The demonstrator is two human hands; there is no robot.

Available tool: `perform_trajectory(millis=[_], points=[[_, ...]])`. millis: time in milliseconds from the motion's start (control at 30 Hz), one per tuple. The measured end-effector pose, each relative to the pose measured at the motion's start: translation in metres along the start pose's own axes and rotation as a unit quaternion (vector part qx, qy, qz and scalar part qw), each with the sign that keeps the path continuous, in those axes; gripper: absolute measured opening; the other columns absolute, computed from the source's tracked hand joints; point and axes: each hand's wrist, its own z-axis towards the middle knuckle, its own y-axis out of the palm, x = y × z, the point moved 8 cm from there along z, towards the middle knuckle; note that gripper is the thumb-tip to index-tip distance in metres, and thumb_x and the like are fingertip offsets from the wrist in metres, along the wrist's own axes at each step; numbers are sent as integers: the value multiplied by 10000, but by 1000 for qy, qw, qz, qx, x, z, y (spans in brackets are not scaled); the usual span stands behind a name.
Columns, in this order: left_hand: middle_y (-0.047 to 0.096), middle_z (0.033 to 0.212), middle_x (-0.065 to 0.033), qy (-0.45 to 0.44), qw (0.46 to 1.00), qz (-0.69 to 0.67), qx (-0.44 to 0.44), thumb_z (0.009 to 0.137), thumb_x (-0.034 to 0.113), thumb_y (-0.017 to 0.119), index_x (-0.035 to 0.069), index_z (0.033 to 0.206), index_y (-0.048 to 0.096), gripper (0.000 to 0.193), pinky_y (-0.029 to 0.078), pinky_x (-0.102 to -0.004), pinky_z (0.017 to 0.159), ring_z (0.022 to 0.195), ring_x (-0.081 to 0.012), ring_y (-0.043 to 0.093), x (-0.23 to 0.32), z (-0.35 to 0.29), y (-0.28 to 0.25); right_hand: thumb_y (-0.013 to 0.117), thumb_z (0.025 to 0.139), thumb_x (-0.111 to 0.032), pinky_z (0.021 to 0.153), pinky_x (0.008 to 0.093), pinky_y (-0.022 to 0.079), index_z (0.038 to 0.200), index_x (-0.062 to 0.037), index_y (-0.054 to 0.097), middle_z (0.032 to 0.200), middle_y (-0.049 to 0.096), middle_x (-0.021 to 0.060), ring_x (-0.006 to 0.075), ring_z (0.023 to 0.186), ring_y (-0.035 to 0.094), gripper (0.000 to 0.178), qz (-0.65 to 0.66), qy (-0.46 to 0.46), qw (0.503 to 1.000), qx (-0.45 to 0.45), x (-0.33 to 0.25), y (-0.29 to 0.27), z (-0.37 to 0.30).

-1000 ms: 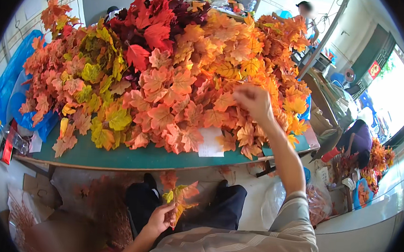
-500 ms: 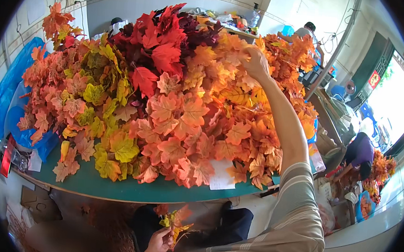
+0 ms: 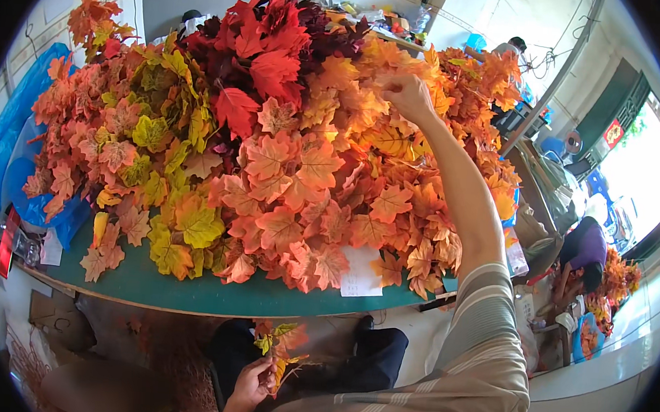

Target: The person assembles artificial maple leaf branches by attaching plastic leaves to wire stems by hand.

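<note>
Low over my lap, my left hand (image 3: 253,383) is closed round the thin stems of a small artificial leaf sprig (image 3: 283,350) in orange, yellow and green. My right hand (image 3: 409,98) reaches far across the table, its fingers pinched together at the top of a pile of light orange artificial maple leaves (image 3: 364,101). Whatever lies between those fingertips is too small to make out. Left of that hand rise bright red leaves (image 3: 272,76) with dark purple ones behind. Nearer are salmon-pink leaves (image 3: 278,229) and a yellow-green bunch (image 3: 199,224).
The green table (image 3: 186,292) is heaped with leaves; a white paper slip (image 3: 361,273) lies near its front edge. Blue plastic bags (image 3: 13,145) hang at the left. A person in purple (image 3: 585,251) bends beside more leaves at the right, and another person (image 3: 513,49) is at the back.
My right hand has shifted slightly left over the orange leaves, its fingers now showing more clearly. The view has tipped a little, so the table sits higher. My left hand still holds the sprig.
</note>
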Motion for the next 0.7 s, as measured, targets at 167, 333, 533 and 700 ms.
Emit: perform_trajectory(millis=[167,333,533,700], points=[[602,751,-41,2,999,45,6,932,127,561,7,997,603,143,402,-246,481,552,-119,525,-2,-2,7,721,706,-324,748,372,511,899,-61,707,843,698,110,272,817,666,327,39,32,999,13,-8,-3,-3],[595,750,-47,3,999,36,9,931,117,556,6,991,601,134,395,-246,479,537,-123,505,-5,-4,18,709,695,-325,785,404,502,981,-73,692,898,683,115,301,877,636,382,6,-23,1000,16,-46,28,14],[606,739,-70,-10,1000,-7,8,915,105,585,-35,1005,612,168,409,-262,470,525,-138,534,-7,-3,10,698,664,-304,863,441,476,1145,-86,610,1015,623,135,333,1036,548,535,-107,-177,977,57,-83,53,17],[593,743,-58,-1,999,19,49,926,103,553,5,981,610,126,383,-243,453,509,-132,480,-1,-3,-5,680,692,-246,829,459,489,1060,-21,612,1033,634,198,381,981,590,437,-92,-18,995,45,-39,51,9]])
